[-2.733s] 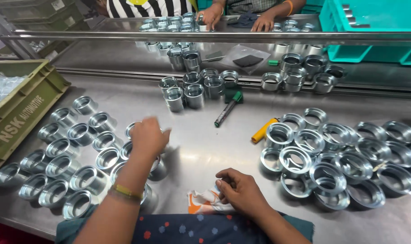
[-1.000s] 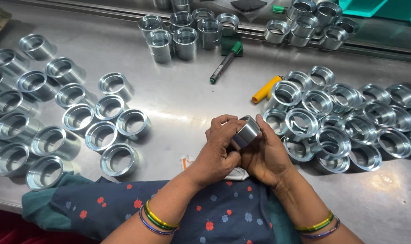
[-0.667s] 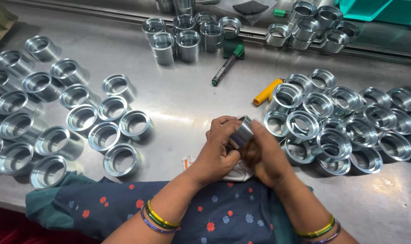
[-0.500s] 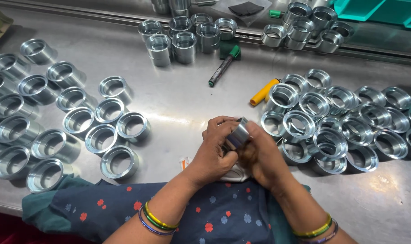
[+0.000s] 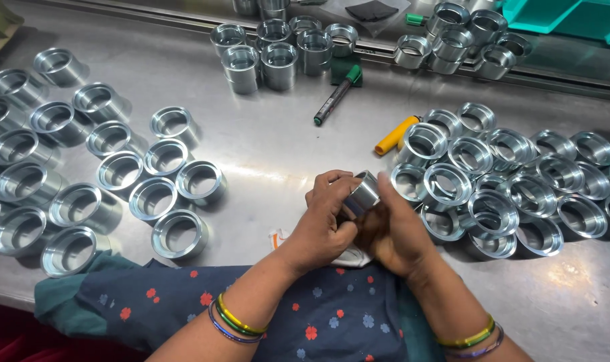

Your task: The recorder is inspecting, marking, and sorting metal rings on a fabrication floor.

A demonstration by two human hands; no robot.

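Both my hands hold one shiny metal ring (image 5: pixel 361 194) just above the near edge of the steel table (image 5: pixel 271 144). My left hand (image 5: pixel 325 224) wraps its fingers over the ring's left side. My right hand (image 5: pixel 393 231) cups it from the right and below, thumb up along its side. A white cloth (image 5: pixel 355 257) pokes out under my hands. Many like rings (image 5: pixel 506 177) lie heaped to the right, touching my right hand's side. More rings (image 5: pixel 120 171) stand in rows to the left.
A green-capped marker (image 5: pixel 336 95) and a yellow marker (image 5: pixel 397 135) lie mid-table. Taller metal sleeves (image 5: pixel 278 50) stand at the back, with more (image 5: pixel 466 37) beyond a rail. A teal bin (image 5: pixel 573 17) is at the far right corner.
My left hand earlier reached among the rings on the left; since then both hands have met on one ring and turned it slightly between them.
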